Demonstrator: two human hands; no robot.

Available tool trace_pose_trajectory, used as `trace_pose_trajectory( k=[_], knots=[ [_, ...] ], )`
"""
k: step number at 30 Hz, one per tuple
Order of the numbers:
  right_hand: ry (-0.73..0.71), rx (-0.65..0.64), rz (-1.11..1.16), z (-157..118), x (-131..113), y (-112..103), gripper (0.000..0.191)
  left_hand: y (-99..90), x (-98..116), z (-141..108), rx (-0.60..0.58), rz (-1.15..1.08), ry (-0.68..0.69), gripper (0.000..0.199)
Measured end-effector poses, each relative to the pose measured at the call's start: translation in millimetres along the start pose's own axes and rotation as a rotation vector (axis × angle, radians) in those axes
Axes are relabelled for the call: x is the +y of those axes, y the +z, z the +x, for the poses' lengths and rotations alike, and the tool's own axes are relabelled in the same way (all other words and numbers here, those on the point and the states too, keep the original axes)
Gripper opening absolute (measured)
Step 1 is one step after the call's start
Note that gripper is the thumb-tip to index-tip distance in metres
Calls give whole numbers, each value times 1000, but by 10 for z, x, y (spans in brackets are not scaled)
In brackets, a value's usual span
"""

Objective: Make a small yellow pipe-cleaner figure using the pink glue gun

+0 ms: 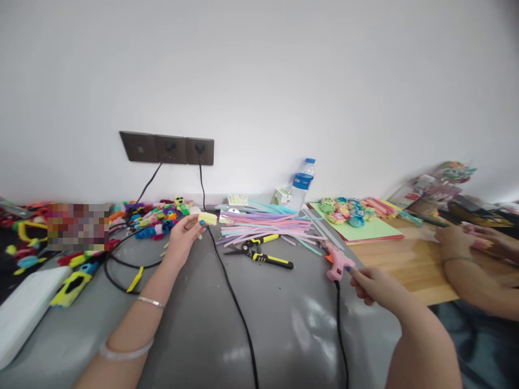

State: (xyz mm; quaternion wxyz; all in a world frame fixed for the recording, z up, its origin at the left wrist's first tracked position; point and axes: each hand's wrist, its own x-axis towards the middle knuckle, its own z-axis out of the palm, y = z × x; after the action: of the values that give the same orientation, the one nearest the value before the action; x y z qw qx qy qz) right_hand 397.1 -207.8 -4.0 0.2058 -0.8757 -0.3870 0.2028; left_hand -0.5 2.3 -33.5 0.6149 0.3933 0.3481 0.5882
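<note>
My left hand (pixel 185 237) is raised over the table, pinching a small fuzzy pale-yellow piece (pixel 207 219) between thumb and fingers. A spot of blue shows at its fingertips. My right hand (pixel 371 283) is closed at the rear end of a pink hot glue gun (pixel 338 263), whose nozzle points up and left. The glue gun's black cord runs down toward the table's front edge. Between my hands lie yellow-and-black wire cutters (pixel 259 254), jaws to the left. Behind them is a loose pile of pastel pipe cleaners (pixel 267 224).
Colourful fuzzy figures (pixel 158 221) crowd the left, near a white box (pixel 30 313). A water bottle (pixel 302 183) stands by the wall. Crocheted-looking flowers (pixel 343 210) sit on green paper (pixel 375 232). Another person's hands (pixel 456 243) work at right. Black cords cross the grey table (pixel 279 319).
</note>
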Motion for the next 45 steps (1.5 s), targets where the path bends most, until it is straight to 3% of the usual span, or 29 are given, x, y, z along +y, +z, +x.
trace_pose_trajectory(
  k=[3,8,11,13,17,21,24,28,36,40,45],
  knots=[
    [153,-133,-20,49,46,137,38,0,2,-3,-1,12,-5,46],
    [175,-115,-117,167,-129,242,43,-25,7,10,12,25,-7,45],
    [183,-101,-97,207,-29,188,46,-36,8,19,23,23,-6,45],
    [176,-7,-35,190,117,141,46,-35,4,20,17,22,-2,44],
    [173,302,171,47,312,121,32,-18,-9,10,-9,35,5,43],
    [24,482,655,-154,59,239,23,-9,-12,-4,-22,40,1,43],
    [-146,422,984,-276,-345,389,31,-15,-7,-11,-39,40,0,43],
    [-328,271,1140,-351,-849,658,29,-21,4,-15,-40,56,11,44],
    [-719,-393,1033,-209,-1586,1262,34,14,48,-46,-47,107,-1,46],
    [-810,-522,991,-154,-1755,1468,43,12,49,-50,-61,131,9,44],
    [-836,-544,909,-159,-1721,1601,48,-8,-1,-24,-78,192,37,42]
  ],
)
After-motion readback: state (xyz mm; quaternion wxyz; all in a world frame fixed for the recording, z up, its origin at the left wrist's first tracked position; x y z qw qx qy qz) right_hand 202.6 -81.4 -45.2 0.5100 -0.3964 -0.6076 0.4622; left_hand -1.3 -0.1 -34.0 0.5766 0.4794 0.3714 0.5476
